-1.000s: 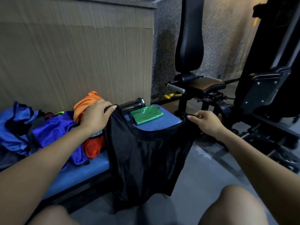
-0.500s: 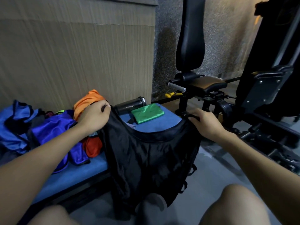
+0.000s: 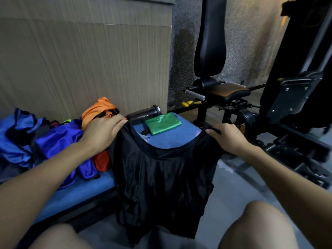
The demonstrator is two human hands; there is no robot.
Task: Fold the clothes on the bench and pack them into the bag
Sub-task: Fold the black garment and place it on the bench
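Blue bag (image 3: 12, 139): I am seeing it slumping at the far left of the desk (image 3: 172, 139), against the wooden wall.
Purple garment (image 3: 59, 141): it is lying crumpled just right of the bag, beside a red piece (image 3: 102, 160).
Orange garment (image 3: 98, 109): it is sitting bunched at the back, behind my left hand.
Left hand (image 3: 102, 132): I am watching its fingers curling over the left shoulder of the black vest, gripping the cloth.
Black vest (image 3: 161, 180): it is hanging spread between both hands, its neckline over the desk's front edge and its body dropping towards the floor.
Black bottle (image 3: 143, 114): it is lying on its side at the back of the desk, touching the folded green cloth (image 3: 163, 123).
Right hand (image 3: 227, 136): its fingers are closing round the vest's right shoulder strap, past the desk's right end.
Gym machine (image 3: 233, 94): it is standing behind, to the right.
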